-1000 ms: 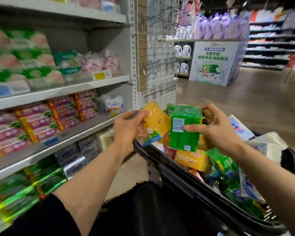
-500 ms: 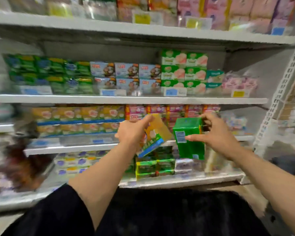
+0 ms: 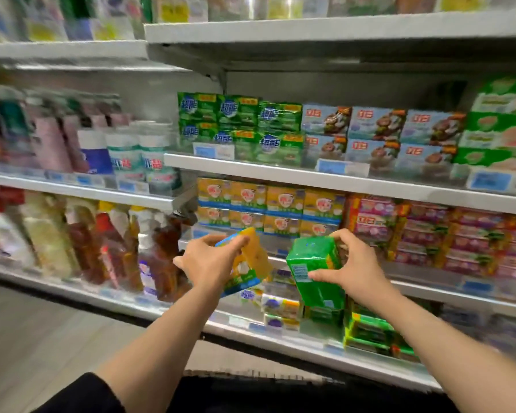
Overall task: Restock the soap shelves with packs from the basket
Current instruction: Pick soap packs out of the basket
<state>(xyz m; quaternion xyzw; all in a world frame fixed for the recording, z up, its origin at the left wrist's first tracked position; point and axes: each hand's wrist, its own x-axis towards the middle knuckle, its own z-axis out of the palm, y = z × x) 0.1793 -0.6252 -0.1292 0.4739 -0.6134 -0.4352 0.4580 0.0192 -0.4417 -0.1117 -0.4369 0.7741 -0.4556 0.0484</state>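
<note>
My left hand [image 3: 210,263] grips a yellow soap pack [image 3: 252,260] with a blue and green edge, tilted, in front of the lower shelves. My right hand [image 3: 355,268] grips a green soap pack [image 3: 315,269] with a barcode facing me. Both packs are held in the air just below a row of matching yellow soap packs [image 3: 268,208] on the middle shelf. Green soap packs [image 3: 242,126] fill the shelf above. The basket is out of view.
Red and pink soap packs [image 3: 429,234] fill the middle shelf to the right. Light blue boxes [image 3: 379,135] sit on the upper shelf. Bottles [image 3: 108,242] line the shelves at left. Green and purple packs [image 3: 367,329] lie on the bottom shelf. Floor shows at lower left.
The view swung left from the basket to the shelves and keeps panning left. Both hands carried their packs from over the basket toward the yellow soap row.
</note>
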